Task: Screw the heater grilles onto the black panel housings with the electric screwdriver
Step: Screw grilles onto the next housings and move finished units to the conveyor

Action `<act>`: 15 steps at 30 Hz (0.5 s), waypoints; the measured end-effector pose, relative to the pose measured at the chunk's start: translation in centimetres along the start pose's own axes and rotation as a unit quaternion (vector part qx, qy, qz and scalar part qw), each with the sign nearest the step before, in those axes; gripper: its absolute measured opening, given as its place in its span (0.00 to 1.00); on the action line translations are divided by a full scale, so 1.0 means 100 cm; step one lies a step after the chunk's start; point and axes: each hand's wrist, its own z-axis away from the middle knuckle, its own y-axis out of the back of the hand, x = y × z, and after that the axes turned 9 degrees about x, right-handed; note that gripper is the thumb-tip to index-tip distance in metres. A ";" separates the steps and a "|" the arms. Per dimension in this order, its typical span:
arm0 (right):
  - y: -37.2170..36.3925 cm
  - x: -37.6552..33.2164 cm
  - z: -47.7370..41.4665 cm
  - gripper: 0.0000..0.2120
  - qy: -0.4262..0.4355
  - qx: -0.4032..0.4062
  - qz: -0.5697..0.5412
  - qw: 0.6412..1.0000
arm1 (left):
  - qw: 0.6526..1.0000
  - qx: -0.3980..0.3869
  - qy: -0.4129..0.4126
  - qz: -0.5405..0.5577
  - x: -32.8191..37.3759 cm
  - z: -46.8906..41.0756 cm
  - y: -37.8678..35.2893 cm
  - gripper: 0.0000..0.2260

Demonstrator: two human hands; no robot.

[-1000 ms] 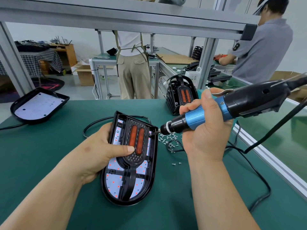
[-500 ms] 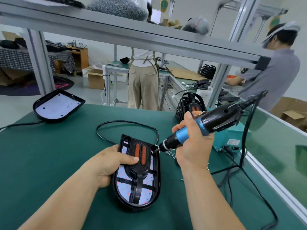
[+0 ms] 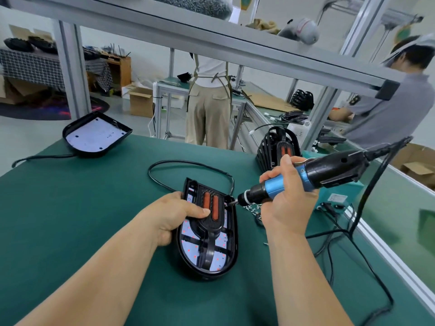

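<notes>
A black panel housing [image 3: 229, 260] lies on the green table [image 3: 70, 220] in front of me, its white inner board dotted with red. On it sits a black heater grille [image 3: 207, 231] with two orange elements. My left hand [image 3: 174, 217] grips the housing's left edge, thumb pressed on the grille. My right hand [image 3: 287, 205] holds the blue and black electric screwdriver [image 3: 306, 177]. Its bit touches the housing's upper right corner.
A pile of loose screws [image 3: 253, 208] lies just right of the housing. A second housing [image 3: 96, 135] sits at the far left, a stack of grilles [image 3: 277, 147] at the far right beside a teal box [image 3: 339, 196]. Black cables [image 3: 348, 243] run along the right. Two people work behind.
The camera has tilted up, so the work sits lower and smaller in view. Both hands keep their hold, and the bit stays at the housing's upper right corner.
</notes>
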 end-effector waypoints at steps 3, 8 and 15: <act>-0.001 0.001 0.000 0.08 0.001 0.002 0.000 1.000 | 1.000 0.000 0.000 -0.005 0.000 0.000 0.000 0.08; 0.001 0.002 0.000 0.07 0.011 -0.007 0.007 1.000 | 1.000 0.006 0.001 -0.010 0.000 -0.001 0.000 0.08; 0.002 0.003 -0.001 0.08 0.020 -0.013 0.011 1.000 | 1.000 0.005 0.002 -0.012 0.000 -0.001 0.001 0.09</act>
